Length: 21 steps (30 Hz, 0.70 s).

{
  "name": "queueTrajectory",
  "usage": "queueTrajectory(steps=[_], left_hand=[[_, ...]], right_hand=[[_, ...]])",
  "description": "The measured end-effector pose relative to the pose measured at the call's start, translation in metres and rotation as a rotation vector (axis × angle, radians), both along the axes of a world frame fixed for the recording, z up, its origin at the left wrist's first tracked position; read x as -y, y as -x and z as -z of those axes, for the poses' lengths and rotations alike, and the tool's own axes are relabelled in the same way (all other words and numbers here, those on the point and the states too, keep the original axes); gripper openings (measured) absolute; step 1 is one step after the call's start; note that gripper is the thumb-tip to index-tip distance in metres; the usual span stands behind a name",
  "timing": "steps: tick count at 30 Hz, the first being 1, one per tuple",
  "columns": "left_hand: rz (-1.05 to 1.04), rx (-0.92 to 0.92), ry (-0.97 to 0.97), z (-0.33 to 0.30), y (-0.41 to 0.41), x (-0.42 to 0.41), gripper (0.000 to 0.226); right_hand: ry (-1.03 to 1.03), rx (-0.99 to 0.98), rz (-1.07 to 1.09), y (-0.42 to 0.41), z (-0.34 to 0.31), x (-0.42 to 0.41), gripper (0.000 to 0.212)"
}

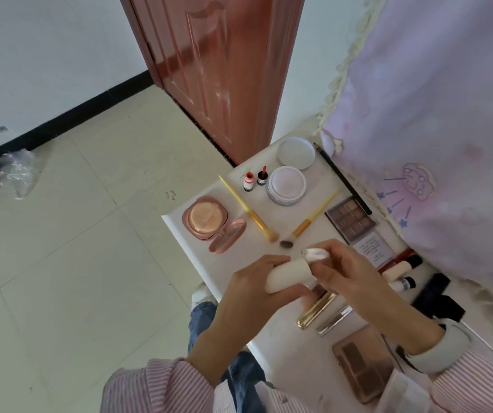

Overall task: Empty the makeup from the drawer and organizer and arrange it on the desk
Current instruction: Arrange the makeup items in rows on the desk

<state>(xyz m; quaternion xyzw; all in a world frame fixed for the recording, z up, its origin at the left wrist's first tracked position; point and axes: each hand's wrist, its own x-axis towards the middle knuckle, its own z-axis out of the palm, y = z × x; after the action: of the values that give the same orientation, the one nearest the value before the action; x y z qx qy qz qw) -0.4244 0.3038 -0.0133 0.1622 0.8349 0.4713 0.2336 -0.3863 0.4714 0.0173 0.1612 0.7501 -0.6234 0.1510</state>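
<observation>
Both hands meet above the near-left edge of the white desk [179, 234], sharing one cream-white tube [287, 274]. The tube is smooth, matte and rounded at its left end, lying roughly level. The left hand [254, 290] has its grip wrapped round the tube's body, fingers curled over the top. The right hand [346, 275] has its grip pinched on a shiny silver piece [315, 254] at the tube's right end; whether that piece is a cap or a collar cannot be told.

Makeup lies spread over the desk. By the left edge sits an open pink compact [209, 223], its peach puff showing and its lid folded down beside it. Two yellow-handled brushes [246, 208] slant toward each other, their bristles near the middle of the desk. Toward the far corner stand two small bottles [255, 180], one coral, one dark, and beside them a round jar of pale powder [287, 186] with its clear lid [295, 152] lying just behind. A black pencil [342, 177] runs along the right edge, next to a brown eyeshadow palette [351, 219]. Under the hands lie a gold tube [316, 311] and a silver one, and nearer the front edge a second brown palette [364, 368].

A pink embroidered cloth [433, 129] hangs over the right side.
</observation>
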Motion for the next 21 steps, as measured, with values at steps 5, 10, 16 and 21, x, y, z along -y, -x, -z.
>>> queueTrajectory(steps=[5,10,16,21], left_hand=[[-0.056,0.018,-0.033,0.005,-0.001,0.007,0.033],[-0.021,-0.032,0.000,0.005,-0.012,0.015,0.041],[-0.229,0.193,-0.076,0.008,-0.021,0.029,0.014],[-0.216,0.203,-0.107,0.007,-0.025,0.036,0.010]], right_hand=[[0.130,0.109,-0.007,0.005,0.007,-0.004,0.018],[-0.106,0.139,-0.128,0.003,0.009,0.010,0.011],[0.085,-0.019,-0.135,-0.001,0.004,0.019,0.011],[-0.141,0.019,-0.013,-0.005,0.006,0.038,0.022]])
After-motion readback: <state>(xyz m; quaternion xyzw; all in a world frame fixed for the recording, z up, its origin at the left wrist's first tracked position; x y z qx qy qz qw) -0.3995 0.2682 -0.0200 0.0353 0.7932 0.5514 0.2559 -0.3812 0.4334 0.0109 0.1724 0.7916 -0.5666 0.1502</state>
